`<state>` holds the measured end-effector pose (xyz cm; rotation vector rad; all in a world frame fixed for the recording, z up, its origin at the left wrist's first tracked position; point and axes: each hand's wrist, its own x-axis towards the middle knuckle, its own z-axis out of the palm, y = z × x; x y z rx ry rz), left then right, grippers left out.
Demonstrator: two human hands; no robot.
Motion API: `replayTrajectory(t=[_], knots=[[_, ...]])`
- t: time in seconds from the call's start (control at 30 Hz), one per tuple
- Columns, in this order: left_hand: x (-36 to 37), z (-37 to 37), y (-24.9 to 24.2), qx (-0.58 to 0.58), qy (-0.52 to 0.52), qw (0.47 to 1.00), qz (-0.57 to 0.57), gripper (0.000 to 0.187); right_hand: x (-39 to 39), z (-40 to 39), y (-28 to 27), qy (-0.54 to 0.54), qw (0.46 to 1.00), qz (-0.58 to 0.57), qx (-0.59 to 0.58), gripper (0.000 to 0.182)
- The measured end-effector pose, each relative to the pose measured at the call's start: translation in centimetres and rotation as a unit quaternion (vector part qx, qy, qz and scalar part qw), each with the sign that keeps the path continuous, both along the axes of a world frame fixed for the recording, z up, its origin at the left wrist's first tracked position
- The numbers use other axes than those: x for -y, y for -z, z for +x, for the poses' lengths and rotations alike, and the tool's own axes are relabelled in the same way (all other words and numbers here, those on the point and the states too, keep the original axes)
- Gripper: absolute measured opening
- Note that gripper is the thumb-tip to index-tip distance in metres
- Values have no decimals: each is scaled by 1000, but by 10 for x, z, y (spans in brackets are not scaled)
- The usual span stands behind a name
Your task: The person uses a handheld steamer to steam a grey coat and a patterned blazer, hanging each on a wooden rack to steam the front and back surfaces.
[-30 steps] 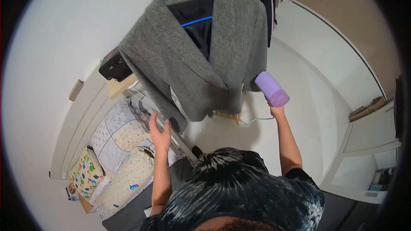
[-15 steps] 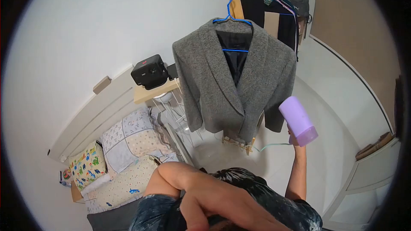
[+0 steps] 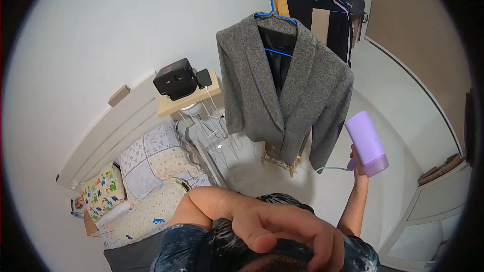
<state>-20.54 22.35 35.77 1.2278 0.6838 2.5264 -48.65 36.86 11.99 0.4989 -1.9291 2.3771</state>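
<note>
Beside the coat (image 3: 285, 88), the right hand (image 3: 359, 163) grips the purple steamer (image 3: 367, 143). Nearer the camera than the coat, the left hand (image 3: 290, 229) is empty, fingers loosely curled. The coat hangs on a blue hanger (image 3: 275, 7).

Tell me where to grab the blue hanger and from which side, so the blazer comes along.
Best pinch the blue hanger at its neck, just above the grey blazer's collar, coming from the front with the empty left hand. That thin stem is bare and faces you; the shoulder arms below run mostly under cloth.
</note>
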Motion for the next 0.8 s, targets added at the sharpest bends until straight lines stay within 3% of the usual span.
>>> replayTrajectory(t=[0.1,0.17,0.5,0.6,0.67,0.8], knots=[[-4,-8,5,-87,-47,995,29,81,1,12,-22,10,998,58,-9,23],[-3,-11,3,-175,-123,977,-17,81,2,7,-16,-2,999,38,-3,23],[-5,-19,11,-185,-72,979,43,82,-5,8,-19,-23,998,57,-12,30],[-8,-16,3,-200,-110,974,0,83,-10,10,-22,-26,999,44,-10,31],[-19,-13,4,-217,-161,961,53,84,-12,10,-18,-29,999,20,-6,32],[-6,-30,3,-261,-180,947,42,84,-15,7,-11,-40,999,-4,-2,32]])
